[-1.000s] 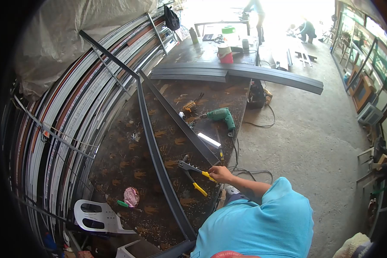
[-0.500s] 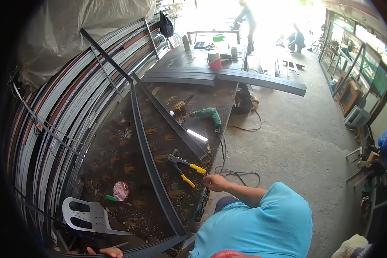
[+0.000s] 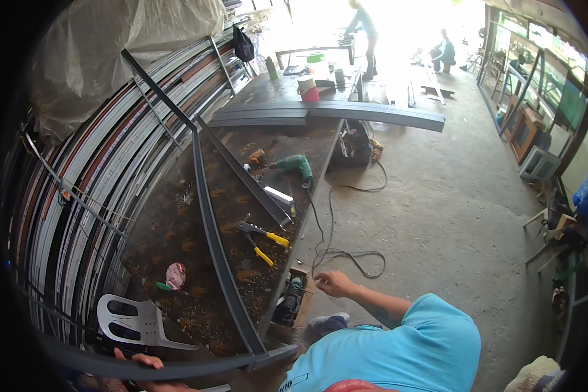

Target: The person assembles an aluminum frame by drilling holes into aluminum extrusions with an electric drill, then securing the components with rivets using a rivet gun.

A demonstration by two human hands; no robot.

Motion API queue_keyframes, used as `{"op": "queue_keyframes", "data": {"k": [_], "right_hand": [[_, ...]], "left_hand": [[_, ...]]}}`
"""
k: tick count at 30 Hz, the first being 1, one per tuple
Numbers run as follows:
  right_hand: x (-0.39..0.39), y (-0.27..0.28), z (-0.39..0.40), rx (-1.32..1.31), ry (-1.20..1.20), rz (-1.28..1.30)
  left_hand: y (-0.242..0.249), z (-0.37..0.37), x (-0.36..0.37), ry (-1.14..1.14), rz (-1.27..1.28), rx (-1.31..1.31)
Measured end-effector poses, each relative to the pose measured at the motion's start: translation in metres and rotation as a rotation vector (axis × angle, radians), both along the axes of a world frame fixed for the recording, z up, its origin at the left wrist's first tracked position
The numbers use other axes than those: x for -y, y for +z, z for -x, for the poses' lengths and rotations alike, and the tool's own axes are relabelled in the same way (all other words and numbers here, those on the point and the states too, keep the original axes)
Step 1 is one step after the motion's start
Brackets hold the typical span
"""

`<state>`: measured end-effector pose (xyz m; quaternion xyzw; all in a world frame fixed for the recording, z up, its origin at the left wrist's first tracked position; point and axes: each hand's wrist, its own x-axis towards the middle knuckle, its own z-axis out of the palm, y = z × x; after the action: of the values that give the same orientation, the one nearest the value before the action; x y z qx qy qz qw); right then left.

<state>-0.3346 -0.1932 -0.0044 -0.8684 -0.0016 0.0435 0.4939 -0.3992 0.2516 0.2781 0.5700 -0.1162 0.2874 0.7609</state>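
Note:
At the lower left, my left hand (image 3: 151, 360) has its fingers curled round a dark grey metal bar (image 3: 176, 370), part of an angled frame on the table. The bar crosses in front of the hand and hides part of it. My right hand (image 3: 334, 285) is closed, fingertips pinched together, beyond the table's right edge and beside an open box of tools (image 3: 293, 299). Whatever may be in the pinch is too small to make out. On the tabletop lie a yellow-handled hand riveter (image 3: 264, 240) and a green power drill (image 3: 297, 166).
Stacked grey profiles (image 3: 372, 115) overhang the table's (image 3: 176, 245) right edge. A black cable (image 3: 356, 255) loops across the floor. A white plastic chair (image 3: 134, 320) stands at left, near racked long profiles (image 3: 104, 176). Two people (image 3: 367, 36) are farther back.
My left hand and the frame's near bar have risen in view. My right hand has moved away from the table edge, now beside the toolbox. The view has shifted, showing more floor below the table.

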Motion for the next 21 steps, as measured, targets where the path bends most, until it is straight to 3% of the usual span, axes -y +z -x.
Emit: {"op": "queue_keyframes", "data": {"k": [1, 2, 3, 11, 16, 21], "right_hand": [[0.007, -0.009, 0.021, -0.006, -0.003, -0.006], [0.016, -0.022, 0.045, -0.036, -0.053, -0.003], [0.024, -0.035, 0.07, -0.066, -0.1, 0.0], [0.073, -0.078, 0.257, -0.434, -0.37, 0.103], [0.056, -0.065, 0.284, -0.487, -0.434, 0.14], [0.005, -0.05, 0.254, -0.34, -0.415, 0.118]], "left_hand": [[0.015, 0.004, 0.033, 0.262, -0.004, 0.043], [0.021, 0.005, 0.05, 0.363, -0.023, 0.019], [0.015, 0.007, 0.037, 0.275, -0.06, 0.063], [0.019, 0.031, 0.041, 0.256, -0.076, 0.047], [0.02, 0.055, 0.039, 0.278, -0.128, 0.076], [0.021, 0.095, 0.003, 0.241, -0.116, 0.089]]}}
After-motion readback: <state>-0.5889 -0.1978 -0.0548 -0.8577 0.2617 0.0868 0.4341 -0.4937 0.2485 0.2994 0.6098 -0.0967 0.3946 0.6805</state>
